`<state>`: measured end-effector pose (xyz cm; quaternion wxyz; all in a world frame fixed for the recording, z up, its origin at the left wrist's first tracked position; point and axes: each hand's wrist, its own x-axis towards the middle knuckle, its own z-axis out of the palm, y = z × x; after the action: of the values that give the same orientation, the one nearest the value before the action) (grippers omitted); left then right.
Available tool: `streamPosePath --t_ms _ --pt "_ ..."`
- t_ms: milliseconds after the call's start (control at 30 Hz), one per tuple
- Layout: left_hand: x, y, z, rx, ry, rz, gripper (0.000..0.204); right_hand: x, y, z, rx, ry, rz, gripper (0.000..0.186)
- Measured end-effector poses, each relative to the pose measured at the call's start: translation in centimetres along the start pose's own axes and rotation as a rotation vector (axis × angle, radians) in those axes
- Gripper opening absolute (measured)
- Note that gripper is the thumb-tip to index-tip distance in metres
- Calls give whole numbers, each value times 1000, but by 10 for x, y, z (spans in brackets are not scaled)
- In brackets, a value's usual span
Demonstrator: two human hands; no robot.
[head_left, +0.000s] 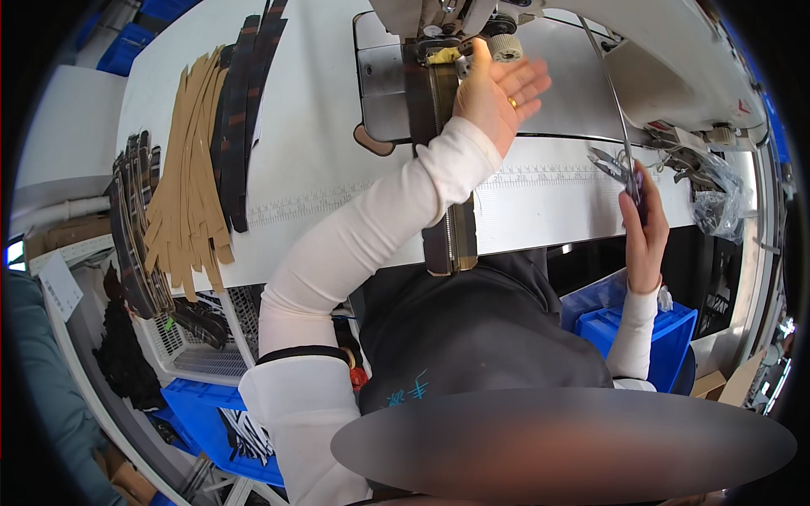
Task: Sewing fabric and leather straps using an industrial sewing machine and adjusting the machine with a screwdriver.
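A long dark strip with a metal zipper (451, 236) runs from under the sewing machine head (447, 25) to the table's front edge, where its end hangs over. My left hand (499, 97), a ring on one finger, is beside the strip close to the machine head. Its palm is turned up and the fingers are stretched out, with the thumb raised against the machine. Part of the strip passes hidden beneath my left forearm. At the table's right side, my right hand (646, 223) grips a pair of scissors (614, 162) by the handles, blades pointing up and left.
Tan strips (190, 169) and dark strips (240, 118) lie at the table's left, with more zipper strips (131, 219) over the left edge. A printed ruler (312, 201) crosses the tabletop. Blue bins (666, 337) stand below; a plastic bag (717, 198) lies far right.
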<state>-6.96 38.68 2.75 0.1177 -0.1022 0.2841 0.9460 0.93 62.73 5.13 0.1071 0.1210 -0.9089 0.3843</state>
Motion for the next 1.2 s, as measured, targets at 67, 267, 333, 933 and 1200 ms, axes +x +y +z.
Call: streamPosePath --t_ms 67,267,333,933,1200 --pt "-22 -1 0 112 -63 -48 51 13 17 -1 -214 56 -79 41" --pt "-104 33 -39 615 -186 -37 39 39 63 -5 -577 163 -139 40" --pt "-128 45 -55 834 -109 141 30 44 72 -8 -699 170 -257 39" --pt "-177 39 -95 1178 165 585 22 17 -2 47 -239 15 -388 28" --pt "-170 51 -92 1183 152 479 23 31 -16 65 -55 -95 -347 25"
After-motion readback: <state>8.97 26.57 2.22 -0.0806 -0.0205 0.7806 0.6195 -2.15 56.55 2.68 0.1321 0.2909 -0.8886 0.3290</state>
